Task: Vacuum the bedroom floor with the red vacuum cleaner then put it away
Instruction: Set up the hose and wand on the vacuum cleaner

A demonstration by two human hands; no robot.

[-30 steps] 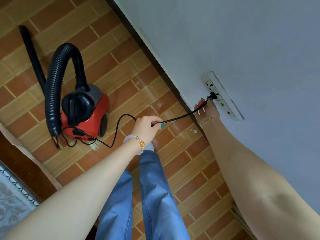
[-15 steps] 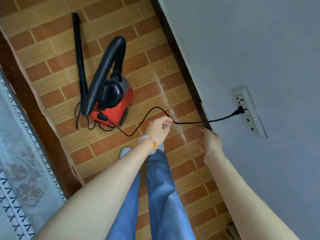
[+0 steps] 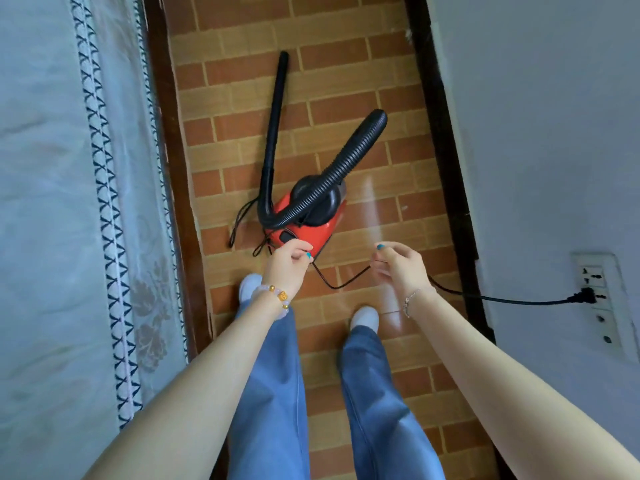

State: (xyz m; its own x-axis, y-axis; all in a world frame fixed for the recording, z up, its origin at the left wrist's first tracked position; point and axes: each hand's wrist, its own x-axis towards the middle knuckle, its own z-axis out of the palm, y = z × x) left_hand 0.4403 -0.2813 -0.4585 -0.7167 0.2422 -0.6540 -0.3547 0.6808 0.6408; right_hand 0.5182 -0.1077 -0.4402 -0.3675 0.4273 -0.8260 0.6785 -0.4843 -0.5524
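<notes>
The red vacuum cleaner (image 3: 313,225) stands on the brick-pattern floor (image 3: 242,109) ahead of my feet, its ribbed black hose (image 3: 341,169) arching over it and a black tube (image 3: 275,123) lying beside it. Its black power cord (image 3: 502,299) runs from the cleaner, sags between my hands, and ends in a plug (image 3: 585,295) seated in the white wall socket strip (image 3: 601,299). My left hand (image 3: 289,263) pinches the cord just in front of the cleaner. My right hand (image 3: 398,266) holds the cord further along with curled fingers.
A bed with a pale floral cover (image 3: 52,202) and dark wooden frame (image 3: 162,140) bounds the left. The grey-blue wall (image 3: 536,116) with a dark skirting board (image 3: 446,150) bounds the right. My legs in blue jeans and white shoes stand in the narrow strip between.
My right hand left the plug at the socket and came back to take the cord near my left hand. The view turned from the wall toward the floor and the cleaner.
</notes>
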